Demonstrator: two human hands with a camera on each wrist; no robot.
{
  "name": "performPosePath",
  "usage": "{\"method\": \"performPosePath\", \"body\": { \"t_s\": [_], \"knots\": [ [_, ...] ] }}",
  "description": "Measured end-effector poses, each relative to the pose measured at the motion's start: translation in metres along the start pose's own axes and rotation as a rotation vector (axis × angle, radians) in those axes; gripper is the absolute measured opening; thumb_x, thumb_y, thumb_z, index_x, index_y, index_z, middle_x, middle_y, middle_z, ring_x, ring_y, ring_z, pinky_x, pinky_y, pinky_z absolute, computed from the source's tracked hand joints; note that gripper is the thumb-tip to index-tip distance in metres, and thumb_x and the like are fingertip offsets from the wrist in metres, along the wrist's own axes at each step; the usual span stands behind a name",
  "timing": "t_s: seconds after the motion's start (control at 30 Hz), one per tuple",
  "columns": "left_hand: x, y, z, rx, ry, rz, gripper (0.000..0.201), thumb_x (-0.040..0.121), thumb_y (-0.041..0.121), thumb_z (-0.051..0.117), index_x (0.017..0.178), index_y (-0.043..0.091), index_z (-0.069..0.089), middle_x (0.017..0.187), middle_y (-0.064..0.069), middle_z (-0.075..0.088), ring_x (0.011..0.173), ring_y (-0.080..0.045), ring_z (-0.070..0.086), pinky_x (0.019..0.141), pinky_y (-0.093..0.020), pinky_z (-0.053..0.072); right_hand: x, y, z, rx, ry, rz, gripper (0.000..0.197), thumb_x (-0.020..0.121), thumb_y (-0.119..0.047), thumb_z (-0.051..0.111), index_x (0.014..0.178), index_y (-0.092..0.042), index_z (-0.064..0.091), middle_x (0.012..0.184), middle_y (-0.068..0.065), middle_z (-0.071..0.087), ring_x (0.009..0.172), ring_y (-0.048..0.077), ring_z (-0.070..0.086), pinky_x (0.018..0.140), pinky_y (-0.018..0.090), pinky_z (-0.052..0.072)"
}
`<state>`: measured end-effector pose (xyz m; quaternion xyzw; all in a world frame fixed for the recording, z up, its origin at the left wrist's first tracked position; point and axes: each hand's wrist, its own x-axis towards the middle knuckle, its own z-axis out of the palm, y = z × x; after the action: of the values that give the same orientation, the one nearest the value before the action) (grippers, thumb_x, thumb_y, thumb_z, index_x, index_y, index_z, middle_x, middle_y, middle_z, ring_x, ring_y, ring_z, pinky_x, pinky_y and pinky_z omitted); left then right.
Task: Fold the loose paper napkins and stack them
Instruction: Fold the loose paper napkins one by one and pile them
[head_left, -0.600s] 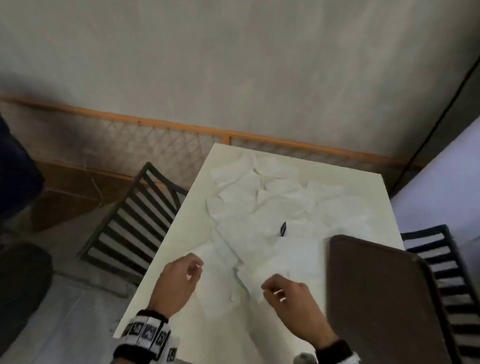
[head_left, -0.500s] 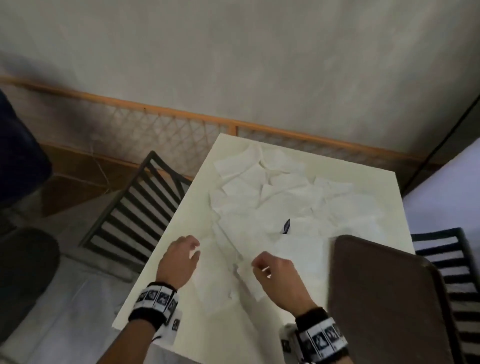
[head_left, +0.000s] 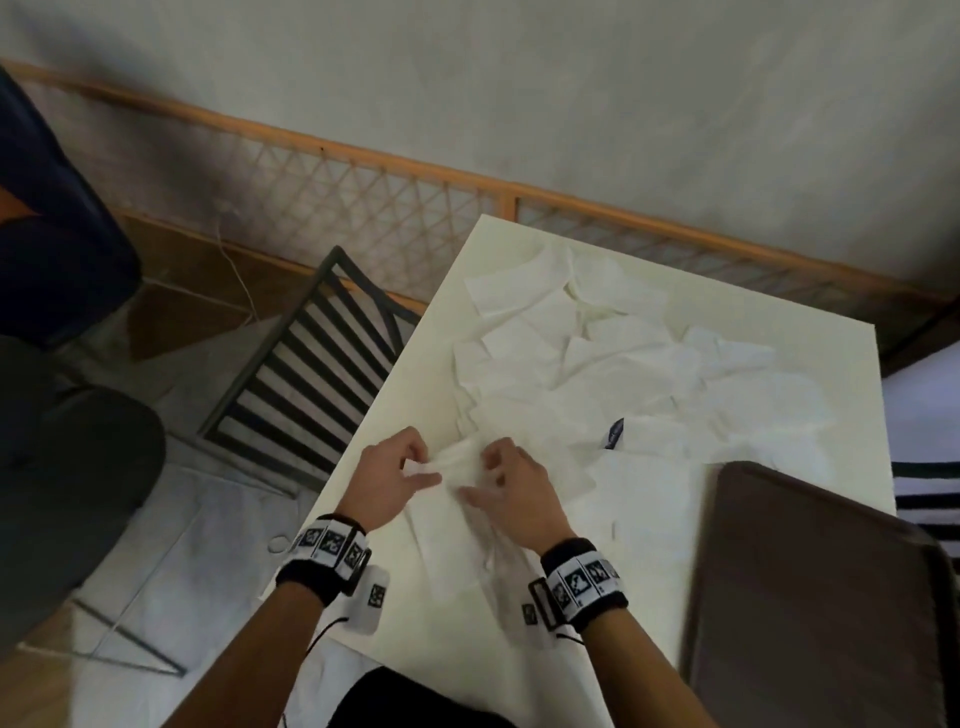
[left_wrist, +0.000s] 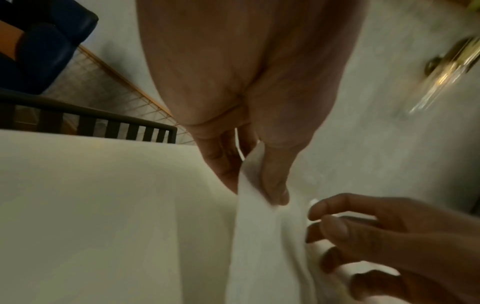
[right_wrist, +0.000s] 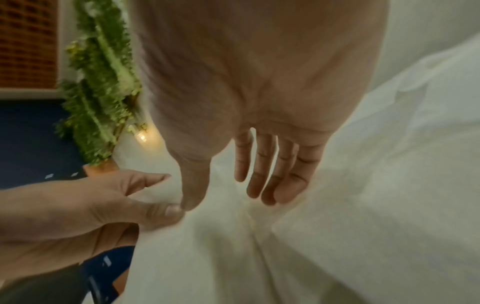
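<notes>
Near the front of the white table (head_left: 431, 395), a white paper napkin (head_left: 460, 460) is raised and bunched between my two hands. My left hand (head_left: 421, 467) pinches its edge between thumb and fingers, seen close in the left wrist view (left_wrist: 254, 191) with the napkin (left_wrist: 259, 246) hanging below. My right hand (head_left: 483, 478) is right beside it. In the right wrist view (right_wrist: 226, 197) its fingers are nearly straight and its thumb touches the napkin (right_wrist: 233, 257) beside the left hand (right_wrist: 166, 211). Several loose napkins (head_left: 597, 374) lie overlapping across the table's middle and far end.
A dark brown tray (head_left: 810, 597) covers the table's near right corner. A small dark blue object (head_left: 615, 434) shows among the napkins. A black slatted chair (head_left: 311, 374) stands against the table's left edge, another chair (head_left: 930, 519) at the right. A wooden lattice rail (head_left: 363, 171) runs behind.
My hands were apart on flat napkins; they have come together and lifted one napkin off the table between them. The left hand now pinches it.
</notes>
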<state>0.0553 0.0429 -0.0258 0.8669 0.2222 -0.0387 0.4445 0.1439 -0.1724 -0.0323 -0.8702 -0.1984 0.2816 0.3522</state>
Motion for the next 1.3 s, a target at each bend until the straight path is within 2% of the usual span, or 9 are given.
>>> {"method": "performPosePath", "body": {
  "t_s": [0.13,0.23,0.47,0.67,0.83,0.9,1.0,1.2,1.3],
  "knots": [
    [-0.004,0.011,-0.018,-0.147,0.025,0.096,0.034,0.082,0.025,0.095,0.086,0.024,0.061,0.074,-0.001,0.069,0.064,-0.011,0.057,0.062,-0.023,0.046,0.003,-0.007,0.012,0.191,0.17,-0.047,0.033,0.091,-0.04,0.087,0.09,-0.025,0.058,0.08,-0.013,0.065,0.07,0.002,0.056,0.066,0.014,0.043],
    [0.004,0.001,-0.02,-0.22,0.114,0.063,0.028,0.084,0.019,0.093,0.08,0.026,0.066,0.074,0.003,0.071,0.069,-0.013,0.067,0.071,-0.026,0.054,0.005,-0.008,0.019,0.24,0.272,0.021,0.037,0.092,-0.034,0.087,0.078,-0.022,0.055,0.065,-0.007,0.064,0.059,0.007,0.051,0.061,0.014,0.042],
    [0.022,-0.009,-0.007,-0.088,0.138,0.151,0.01,0.084,0.012,0.092,0.092,0.014,0.087,0.101,0.008,0.07,0.085,-0.007,0.072,0.083,-0.02,0.06,0.007,-0.003,0.025,0.191,0.306,0.162,0.029,0.091,-0.037,0.087,0.09,-0.025,0.06,0.084,-0.004,0.073,0.087,0.023,0.068,0.068,0.023,0.047],
    [0.026,0.006,-0.016,-0.02,0.018,0.309,0.017,0.084,0.011,0.091,0.101,0.014,0.087,0.09,0.006,0.075,0.083,-0.007,0.072,0.081,-0.014,0.055,0.004,-0.014,0.011,-0.078,0.414,-0.155,0.063,0.081,-0.041,0.093,0.135,-0.036,0.06,0.145,-0.003,0.046,0.124,0.019,0.05,0.102,0.031,0.047],
    [0.033,0.002,-0.017,-0.019,0.058,0.403,0.018,0.072,0.005,0.098,0.079,0.004,0.081,0.1,0.0,0.07,0.073,-0.011,0.072,0.077,-0.022,0.062,0.014,-0.01,0.009,-0.034,0.334,-0.143,0.024,0.084,-0.029,0.093,0.099,-0.028,0.075,0.129,-0.01,0.053,0.119,0.019,0.06,0.1,0.027,0.049],
    [0.034,0.0,-0.014,0.008,0.053,0.366,0.02,0.072,0.006,0.098,0.076,0.003,0.079,0.107,-0.001,0.067,0.07,-0.014,0.071,0.079,-0.026,0.063,0.014,-0.007,0.013,-0.006,0.326,-0.096,0.023,0.083,-0.026,0.094,0.085,-0.023,0.071,0.117,-0.012,0.057,0.112,0.017,0.062,0.094,0.019,0.044],
    [0.03,-0.001,-0.01,0.011,0.012,0.266,0.023,0.074,0.007,0.097,0.074,0.004,0.075,0.112,0.005,0.064,0.07,-0.015,0.07,0.082,-0.033,0.062,0.015,-0.002,0.021,0.043,0.341,-0.032,0.034,0.081,-0.024,0.096,0.077,-0.02,0.063,0.105,-0.013,0.059,0.099,0.016,0.062,0.085,0.025,0.045],
    [0.023,0.0,-0.015,-0.001,-0.03,0.289,0.013,0.087,0.012,0.09,0.082,0.007,0.078,0.12,0.009,0.063,0.084,-0.011,0.072,0.091,-0.03,0.061,0.012,-0.006,0.015,-0.01,0.361,-0.103,0.034,0.079,-0.036,0.095,0.097,-0.029,0.068,0.12,-0.013,0.055,0.111,0.015,0.059,0.092,0.018,0.044],
    [0.023,0.01,-0.025,-0.003,-0.039,0.369,0.009,0.09,0.012,0.087,0.09,0.009,0.079,0.111,0.007,0.067,0.09,-0.008,0.071,0.091,-0.028,0.061,0.01,-0.017,0.009,-0.079,0.376,-0.27,0.049,0.077,-0.045,0.095,0.118,-0.037,0.07,0.137,-0.012,0.051,0.122,0.018,0.057,0.1,0.031,0.049]
  ]
}}
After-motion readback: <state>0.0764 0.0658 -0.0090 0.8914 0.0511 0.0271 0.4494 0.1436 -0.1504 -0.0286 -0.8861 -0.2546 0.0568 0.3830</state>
